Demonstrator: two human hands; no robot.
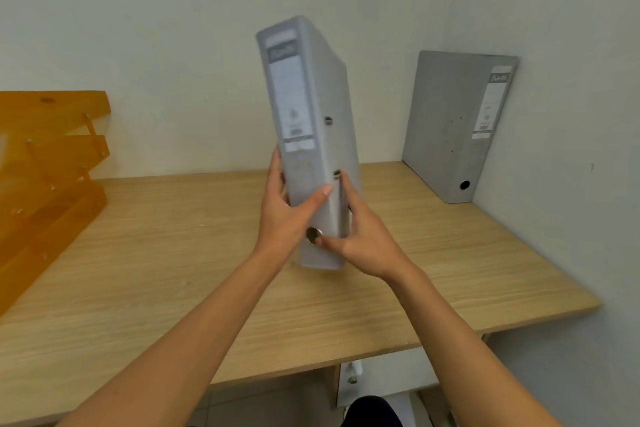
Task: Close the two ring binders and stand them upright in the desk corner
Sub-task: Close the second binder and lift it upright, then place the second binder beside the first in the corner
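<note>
While both hands, left hand [289,215] and right hand [360,236], clamp the second binder [308,135] shut, tilted just above the bench [173,253], carry it beside the first binder [446,128] standing in the corner, then set it down flat, spine outward.

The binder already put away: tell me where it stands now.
In the head view, that binder stands upright in the desk's far right corner against the wall, apart from the second binder held in both hands mid-desk.
</note>
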